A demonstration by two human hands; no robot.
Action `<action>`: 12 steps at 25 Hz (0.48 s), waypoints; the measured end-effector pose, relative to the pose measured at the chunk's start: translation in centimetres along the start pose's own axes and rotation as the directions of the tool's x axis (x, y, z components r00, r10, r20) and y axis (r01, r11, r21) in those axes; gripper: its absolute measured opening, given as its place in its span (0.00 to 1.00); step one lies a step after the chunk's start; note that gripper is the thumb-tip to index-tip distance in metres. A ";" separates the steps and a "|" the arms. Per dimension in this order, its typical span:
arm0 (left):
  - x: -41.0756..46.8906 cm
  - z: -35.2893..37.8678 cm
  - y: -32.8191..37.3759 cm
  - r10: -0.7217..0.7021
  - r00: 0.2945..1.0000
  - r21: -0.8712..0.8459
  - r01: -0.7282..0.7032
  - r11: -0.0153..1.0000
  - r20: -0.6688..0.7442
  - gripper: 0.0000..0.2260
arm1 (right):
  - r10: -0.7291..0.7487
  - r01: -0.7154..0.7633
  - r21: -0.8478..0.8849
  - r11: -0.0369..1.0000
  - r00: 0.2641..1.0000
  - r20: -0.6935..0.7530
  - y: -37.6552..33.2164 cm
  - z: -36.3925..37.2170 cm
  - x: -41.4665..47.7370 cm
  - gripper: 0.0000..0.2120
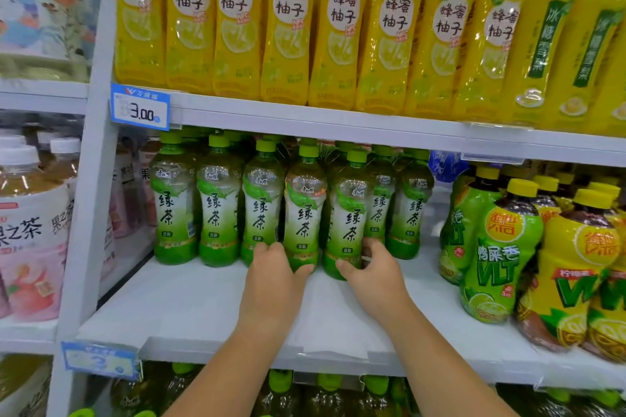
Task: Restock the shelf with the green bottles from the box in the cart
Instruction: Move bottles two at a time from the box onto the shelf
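Fingers [267, 249] of my left hand [271, 278] are curled round the base of a clear plastic bottle with a green cap and green-and-white label [302, 213], with the thumb on its near right side. My right hand [376, 272] is clamped in the same way on the base of a second green bottle [349, 217], which is just beside the first on its right. Both bottles are upright on the white shelf board [189, 301], and my hands partly hide their bases.

Three more green bottles [218, 206] stand in a front row to the left of the held pair. Further green bottles [410, 206] stand behind and to the right, reaching back under the shelf above.

Plastic bottles with yellow caps and green-and-yellow wrappers [498, 247] stand at the right end of the same board, apart from the green group. White-capped bottles with pink-and-white labels [30, 230] fill the neighbouring bay on the left.

A blue-and-white price tag [140, 107] is fixed to the front rail of the upper shelf. Tall yellow plastic bottles with round white labels [291, 20] line that upper shelf, packed side by side.
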State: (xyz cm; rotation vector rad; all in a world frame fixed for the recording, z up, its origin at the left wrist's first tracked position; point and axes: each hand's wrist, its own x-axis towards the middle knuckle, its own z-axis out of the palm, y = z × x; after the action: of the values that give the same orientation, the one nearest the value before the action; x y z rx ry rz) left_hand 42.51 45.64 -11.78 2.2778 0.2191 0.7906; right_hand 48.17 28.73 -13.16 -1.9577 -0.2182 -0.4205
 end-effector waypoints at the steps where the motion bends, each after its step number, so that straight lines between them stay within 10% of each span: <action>1: 0.0 0.0 -0.1 0.003 1.000 -0.002 -0.003 1.000 -0.004 0.15 | -0.006 0.006 0.003 1.000 1.000 0.003 0.1 0.0 0.0 0.19; 12: 0.6 -0.3 0.1 -0.083 0.996 0.030 0.082 0.996 0.033 0.18 | 0.021 -0.022 0.038 0.999 0.999 0.025 -0.5 0.3 -0.3 0.15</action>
State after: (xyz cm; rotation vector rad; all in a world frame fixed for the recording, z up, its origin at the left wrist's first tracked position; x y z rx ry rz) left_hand 42.78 45.98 -11.25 2.2920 0.3081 0.7091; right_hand 47.77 29.23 -12.99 -1.9271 -0.2191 -0.3757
